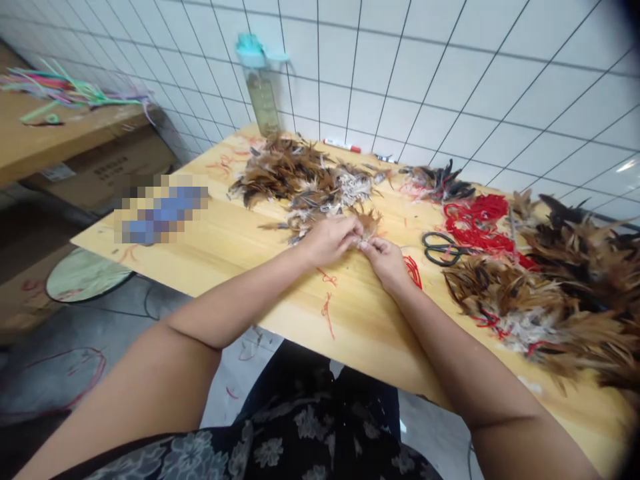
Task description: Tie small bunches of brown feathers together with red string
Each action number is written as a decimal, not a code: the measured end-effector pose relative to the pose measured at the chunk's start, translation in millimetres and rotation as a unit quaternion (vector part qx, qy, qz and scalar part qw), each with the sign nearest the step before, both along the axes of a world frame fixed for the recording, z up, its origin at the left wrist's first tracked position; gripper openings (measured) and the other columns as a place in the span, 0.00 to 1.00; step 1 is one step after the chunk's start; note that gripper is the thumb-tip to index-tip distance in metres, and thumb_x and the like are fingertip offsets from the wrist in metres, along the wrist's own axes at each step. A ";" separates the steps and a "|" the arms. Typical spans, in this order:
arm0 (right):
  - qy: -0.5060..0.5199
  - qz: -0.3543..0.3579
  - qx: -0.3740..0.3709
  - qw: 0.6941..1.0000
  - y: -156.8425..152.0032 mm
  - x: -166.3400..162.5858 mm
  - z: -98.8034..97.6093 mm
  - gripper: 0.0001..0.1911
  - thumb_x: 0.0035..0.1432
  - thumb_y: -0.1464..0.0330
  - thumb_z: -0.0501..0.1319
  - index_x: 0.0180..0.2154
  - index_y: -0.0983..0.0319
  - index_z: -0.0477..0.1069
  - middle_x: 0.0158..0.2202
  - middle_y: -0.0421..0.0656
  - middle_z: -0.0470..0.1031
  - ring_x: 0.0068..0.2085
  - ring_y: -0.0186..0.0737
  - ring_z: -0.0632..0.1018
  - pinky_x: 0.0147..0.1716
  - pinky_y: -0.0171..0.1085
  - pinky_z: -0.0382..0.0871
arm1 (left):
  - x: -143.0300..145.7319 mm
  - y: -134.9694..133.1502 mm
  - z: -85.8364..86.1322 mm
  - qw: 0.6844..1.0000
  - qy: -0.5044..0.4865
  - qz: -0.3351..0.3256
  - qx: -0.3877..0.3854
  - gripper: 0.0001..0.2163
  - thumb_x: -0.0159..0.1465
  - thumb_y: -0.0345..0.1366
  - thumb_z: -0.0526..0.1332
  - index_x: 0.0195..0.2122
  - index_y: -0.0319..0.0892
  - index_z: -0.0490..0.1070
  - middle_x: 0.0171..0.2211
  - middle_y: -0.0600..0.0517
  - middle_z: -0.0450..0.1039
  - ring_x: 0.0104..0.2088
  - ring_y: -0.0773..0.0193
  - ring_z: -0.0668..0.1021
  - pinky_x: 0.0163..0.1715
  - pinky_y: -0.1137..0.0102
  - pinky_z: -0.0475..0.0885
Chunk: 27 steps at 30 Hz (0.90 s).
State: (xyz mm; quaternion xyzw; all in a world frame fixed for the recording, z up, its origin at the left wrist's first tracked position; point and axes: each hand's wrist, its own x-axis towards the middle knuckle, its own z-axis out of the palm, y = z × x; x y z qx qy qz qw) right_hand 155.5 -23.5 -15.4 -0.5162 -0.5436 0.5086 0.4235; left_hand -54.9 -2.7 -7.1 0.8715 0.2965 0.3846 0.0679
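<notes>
White wall tiles backed a wooden table (pixel 235 243). At its middle, the left hand (pixel 330 240) and right hand (pixel 387 260) met, fingers pinched together on a small feather bunch (pixel 369 223), just in front of the loose feathers (pixel 300 177). Black scissors (pixel 443 248) lay near the right hand, beside red string (pixel 475 220).

Brown feathers (pixel 300 177) and red string (pixel 475 223) lie by black scissors (pixel 443 248) on a pale yellow wooden table (pixel 225 247).

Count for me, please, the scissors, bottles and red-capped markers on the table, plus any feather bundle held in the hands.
Scissors: 1
Bottle: 1
Red-capped marker: 1
Feather bundle, held: 1
Total: 4
</notes>
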 end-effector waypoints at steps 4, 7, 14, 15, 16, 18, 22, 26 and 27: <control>0.019 -0.010 -0.022 1.000 -0.7 -2.0 5.3 0.27 0.37 0.43 0.75 0.23 0.57 0.73 0.26 0.36 0.70 0.35 0.38 0.69 0.44 0.42 0.61 | -1.8 1.9 0.4 1.000 0.016 -0.008 0.020 0.07 0.77 0.24 0.62 0.48 0.43 0.73 0.44 0.44 0.84 0.47 0.50 0.87 0.49 0.63 0.80; 0.022 -0.011 -0.030 0.999 -0.7 -2.0 7.1 0.30 0.33 0.41 0.78 0.23 0.58 0.74 0.27 0.37 0.72 0.36 0.39 0.69 0.44 0.42 0.61 | -2.4 0.9 2.0 0.999 0.041 -0.007 0.007 0.08 0.77 0.24 0.62 0.51 0.43 0.74 0.45 0.44 0.84 0.47 0.50 0.86 0.49 0.63 0.79; 0.026 0.013 -0.023 0.999 0.0 -3.0 6.1 0.26 0.36 0.45 0.77 0.23 0.57 0.74 0.26 0.37 0.73 0.35 0.38 0.70 0.43 0.41 0.62 | 0.2 -3.2 11.1 0.992 0.107 0.025 -0.068 0.10 0.75 0.21 0.64 0.51 0.44 0.77 0.45 0.44 0.83 0.49 0.49 0.86 0.52 0.62 0.78; 0.028 0.018 -0.024 0.999 -0.3 -3.3 6.5 0.26 0.36 0.45 0.78 0.23 0.57 0.75 0.27 0.37 0.73 0.35 0.38 0.70 0.43 0.41 0.62 | 0.9 -3.6 11.7 0.991 0.110 0.024 -0.072 0.10 0.75 0.21 0.65 0.51 0.43 0.77 0.45 0.44 0.83 0.49 0.48 0.86 0.52 0.62 0.78; 0.028 0.022 -0.024 0.999 -0.5 -3.7 6.9 0.27 0.35 0.44 0.79 0.23 0.57 0.75 0.26 0.37 0.73 0.35 0.38 0.70 0.43 0.41 0.62 | 1.7 -3.8 11.7 0.990 0.112 0.022 -0.076 0.11 0.75 0.21 0.65 0.51 0.43 0.77 0.45 0.44 0.83 0.49 0.48 0.85 0.53 0.62 0.78; 0.024 0.025 -0.021 0.999 -0.5 -4.2 7.1 0.27 0.34 0.44 0.79 0.22 0.57 0.74 0.25 0.36 0.72 0.34 0.37 0.69 0.42 0.41 0.61 | 3.0 -3.2 9.8 0.989 0.114 0.023 -0.086 0.12 0.74 0.20 0.65 0.51 0.44 0.78 0.45 0.44 0.84 0.49 0.48 0.86 0.53 0.62 0.78; 0.021 0.013 -0.011 1.000 0.8 -3.4 3.5 0.22 0.37 0.47 0.74 0.22 0.56 0.73 0.25 0.37 0.71 0.34 0.38 0.70 0.42 0.41 0.62 | 3.0 0.6 4.0 0.993 0.083 0.031 -0.083 0.12 0.75 0.23 0.66 0.55 0.44 0.78 0.48 0.43 0.85 0.51 0.48 0.86 0.55 0.61 0.80; 0.036 -0.023 -0.007 0.999 1.6 -0.3 1.2 0.22 0.40 0.46 0.72 0.24 0.57 0.73 0.27 0.37 0.71 0.34 0.37 0.69 0.42 0.40 0.62 | -3.7 3.8 6.9 0.996 0.000 0.088 -0.003 0.10 0.78 0.29 0.66 0.59 0.43 0.78 0.58 0.37 0.85 0.61 0.43 0.84 0.66 0.51 0.77; 0.046 -0.028 -0.008 0.998 1.7 0.6 1.8 0.22 0.41 0.46 0.72 0.26 0.57 0.74 0.27 0.37 0.72 0.34 0.37 0.69 0.41 0.40 0.62 | -6.0 4.1 9.0 0.993 -0.019 0.113 0.010 0.10 0.78 0.30 0.66 0.58 0.43 0.79 0.58 0.37 0.85 0.62 0.42 0.83 0.68 0.50 0.76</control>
